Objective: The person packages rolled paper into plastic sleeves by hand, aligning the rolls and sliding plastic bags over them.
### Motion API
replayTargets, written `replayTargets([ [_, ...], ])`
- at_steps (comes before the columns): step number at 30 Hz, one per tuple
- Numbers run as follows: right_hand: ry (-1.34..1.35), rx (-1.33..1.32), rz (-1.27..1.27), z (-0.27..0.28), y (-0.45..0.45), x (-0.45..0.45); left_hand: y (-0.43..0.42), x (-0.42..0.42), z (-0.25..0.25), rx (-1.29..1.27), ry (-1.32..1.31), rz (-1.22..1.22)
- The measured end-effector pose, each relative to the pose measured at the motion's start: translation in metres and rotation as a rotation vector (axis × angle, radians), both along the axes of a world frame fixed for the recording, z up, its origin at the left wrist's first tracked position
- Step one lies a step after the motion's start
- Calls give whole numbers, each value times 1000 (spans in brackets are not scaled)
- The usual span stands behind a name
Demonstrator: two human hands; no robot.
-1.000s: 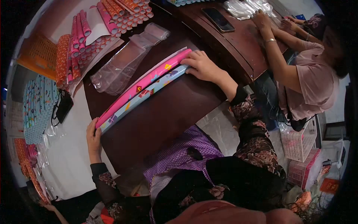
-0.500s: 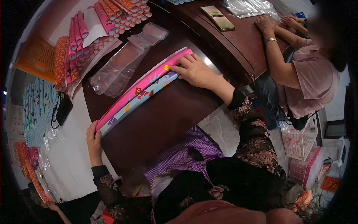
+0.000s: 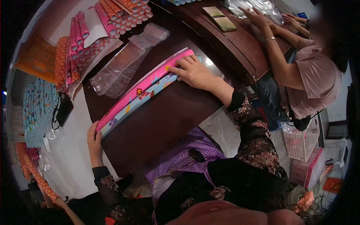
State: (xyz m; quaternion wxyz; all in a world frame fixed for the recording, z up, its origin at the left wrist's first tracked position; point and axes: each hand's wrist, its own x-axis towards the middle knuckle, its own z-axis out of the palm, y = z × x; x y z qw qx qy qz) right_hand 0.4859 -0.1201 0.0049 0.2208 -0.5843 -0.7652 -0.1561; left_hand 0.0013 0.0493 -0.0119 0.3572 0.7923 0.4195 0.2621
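Observation:
A pink roll of wrapping paper and a light blue roll of wrapping paper lie side by side, slanting across the dark table. My left hand grips their near-left ends, thumb and fingers closed around them. Toward the far-right ends, my right hand curls over both rolls, its fingers bent on the paper. The blue roll's tip shows just past that hand. Clear plastic sleeves lie flat just beyond the pink roll.
Stacked orange and pink rolls stand at the upper left, near an orange basket. Blue rolls are piled at left. A phone lies on the neighbouring table, where a co-worker sits. Another person's hand holds an orange roll.
My right hand has shifted slightly along the rolls, uncovering the blue tip. The co-worker's hand has lifted from the table. At lower left, the other person's hand and orange roll have moved right.

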Motion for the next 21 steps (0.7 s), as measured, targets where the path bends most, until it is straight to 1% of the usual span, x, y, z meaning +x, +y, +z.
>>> replayTargets([
  [6,39,42,-2,1,-1,-1,2,-1,1,19,49,-5],
  [13,75,55,3,-5,0,-1,3,-1,-1,49,29,-13],
  [15,80,61,6,-5,1,-1,4,-2,-1,115,94,-23],
  [21,59,77,5,-3,0,-3,0,2,5,130,123,-17],
])
